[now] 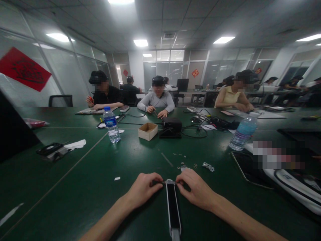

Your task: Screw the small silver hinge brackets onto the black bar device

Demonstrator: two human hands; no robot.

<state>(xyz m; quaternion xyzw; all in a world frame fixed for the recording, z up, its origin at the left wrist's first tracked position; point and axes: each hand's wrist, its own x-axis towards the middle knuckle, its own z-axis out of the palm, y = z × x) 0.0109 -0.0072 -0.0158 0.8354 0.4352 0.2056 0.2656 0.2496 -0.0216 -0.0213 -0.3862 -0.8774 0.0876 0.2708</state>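
Head view: fingers of the left hand pinch a small dark part at the far left corner of a slim, black-faced device. Fingers of the right hand touch the far right corner; whether they grip anything, I cannot tell. The device lies lengthwise on the green surface, pointing from six o'clock towards twelve, its far end between the hands.

Going outward from there, small rings lie at one to two o'clock, and a metal bracket between two and three.

The work seems partway: the far end is being handled, while the rings and bracket lie loose, apart from the device. Whether they belong to it is unclear.

Farther off, an open box sits at eleven o'clock, a water bottle at ten.
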